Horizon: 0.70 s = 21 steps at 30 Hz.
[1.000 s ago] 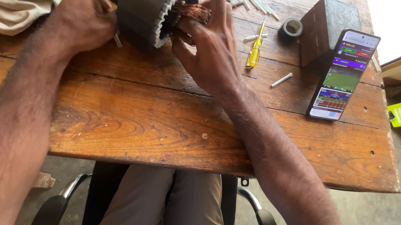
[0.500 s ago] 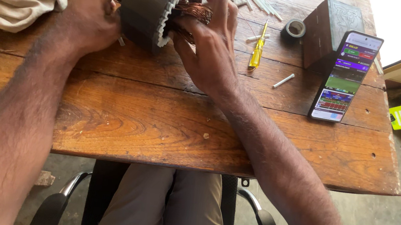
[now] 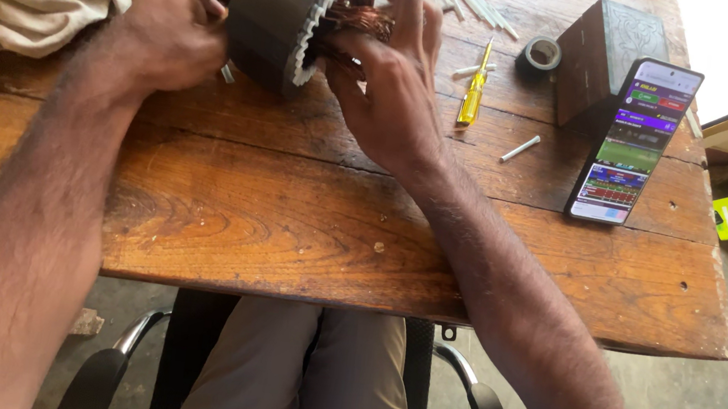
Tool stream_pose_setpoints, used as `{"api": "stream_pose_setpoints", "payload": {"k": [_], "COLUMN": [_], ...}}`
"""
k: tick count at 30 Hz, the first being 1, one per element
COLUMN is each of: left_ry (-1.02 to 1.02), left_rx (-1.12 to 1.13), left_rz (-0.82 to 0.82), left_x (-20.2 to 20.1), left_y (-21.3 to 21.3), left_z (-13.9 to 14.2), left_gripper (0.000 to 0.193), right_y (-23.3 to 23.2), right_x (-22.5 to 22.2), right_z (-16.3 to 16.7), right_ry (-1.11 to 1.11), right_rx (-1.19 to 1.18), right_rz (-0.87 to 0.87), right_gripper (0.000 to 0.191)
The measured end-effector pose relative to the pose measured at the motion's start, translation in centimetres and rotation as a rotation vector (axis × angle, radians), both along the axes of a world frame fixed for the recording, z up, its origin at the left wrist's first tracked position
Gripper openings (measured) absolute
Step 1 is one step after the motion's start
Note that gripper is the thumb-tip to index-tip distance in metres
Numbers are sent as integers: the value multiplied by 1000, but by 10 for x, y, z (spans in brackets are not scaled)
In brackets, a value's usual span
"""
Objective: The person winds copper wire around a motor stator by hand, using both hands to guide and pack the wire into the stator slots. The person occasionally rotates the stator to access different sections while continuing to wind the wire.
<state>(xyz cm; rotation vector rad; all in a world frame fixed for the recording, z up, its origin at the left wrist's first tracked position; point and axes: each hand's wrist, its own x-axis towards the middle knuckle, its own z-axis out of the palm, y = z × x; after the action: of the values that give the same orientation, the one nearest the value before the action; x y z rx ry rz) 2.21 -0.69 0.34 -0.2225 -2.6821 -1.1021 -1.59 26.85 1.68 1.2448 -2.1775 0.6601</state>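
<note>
the left hand (image 3: 174, 23) grips the grey motor stator (image 3: 281, 12) on the wooden table (image 3: 290, 214), left of the yellow screwdriver (image 3: 473, 94); the right hand (image 3: 395, 89) pinches its copper winding (image 3: 358, 19) (fingers curled).

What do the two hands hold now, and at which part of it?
Both hold the grey metal motor stator: the left hand grips its far-left side, and the right hand has fingers on the copper wire winding at its open end.
</note>
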Motion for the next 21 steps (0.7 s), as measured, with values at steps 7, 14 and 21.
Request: {"api": "stream_pose_setpoints", "payload": {"k": [7, 14, 21], "left_ry": [-101, -122, 211], "left_rx": [64, 17, -213], "left_rz": [-58, -27, -43], "left_x": [7, -4, -12], "left_y": [9, 9, -9], "left_z": [14, -2, -15], "left_gripper": [48, 51, 42], "right_y": [1, -4, 0], "right_x": [4, 5, 6], "right_z": [1, -2, 3], "right_ry": [-58, 153, 107], "right_rx": [8, 24, 132], "right_rz": [-27, -89, -142], "right_gripper": [21, 19, 29]}}
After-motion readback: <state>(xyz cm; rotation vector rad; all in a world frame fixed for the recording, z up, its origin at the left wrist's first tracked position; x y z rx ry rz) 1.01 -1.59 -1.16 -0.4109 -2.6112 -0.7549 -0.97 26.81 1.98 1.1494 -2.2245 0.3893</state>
